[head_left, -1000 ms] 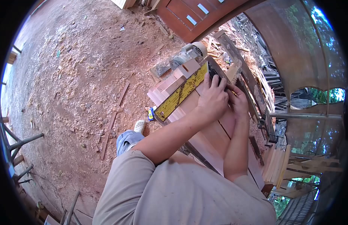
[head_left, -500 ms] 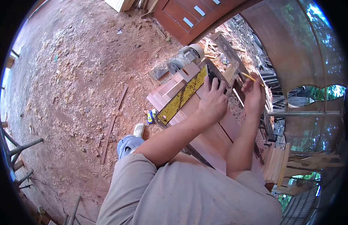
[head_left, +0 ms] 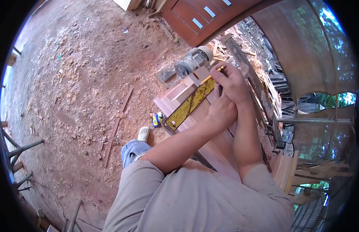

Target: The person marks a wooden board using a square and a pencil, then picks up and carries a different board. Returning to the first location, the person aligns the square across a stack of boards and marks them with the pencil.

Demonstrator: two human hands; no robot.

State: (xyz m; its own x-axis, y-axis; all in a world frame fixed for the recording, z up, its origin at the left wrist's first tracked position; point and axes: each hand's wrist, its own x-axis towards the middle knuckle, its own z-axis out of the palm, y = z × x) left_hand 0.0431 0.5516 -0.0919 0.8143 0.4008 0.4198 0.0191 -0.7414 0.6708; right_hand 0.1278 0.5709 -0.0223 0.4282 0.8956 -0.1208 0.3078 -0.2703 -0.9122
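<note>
A yellow square ruler [head_left: 189,104] lies across pale wooden boards [head_left: 173,94] on a work bench. My left hand [head_left: 222,111] presses flat on the ruler's black end and the board beneath. My right hand [head_left: 231,83] crosses above the left one and grips a yellow pencil [head_left: 211,76]. The pencil's tip rests at the far edge of the ruler, by a notched wooden block [head_left: 200,73]. My right hand hides part of the left hand's fingers.
A grey electric motor [head_left: 193,60] sits just beyond the boards. A brown door panel [head_left: 195,17] leans at the top. Sawdust and loose wood strips [head_left: 117,127] cover the dirt floor. My foot in a white shoe [head_left: 143,133] stands near a small blue-yellow packet [head_left: 156,120]. Stacked planks [head_left: 287,170] lie at the right.
My right hand lifted the pencil off the board, swung out to the right, then came back over my left hand to the ruler's far end. The left hand stayed on the ruler.
</note>
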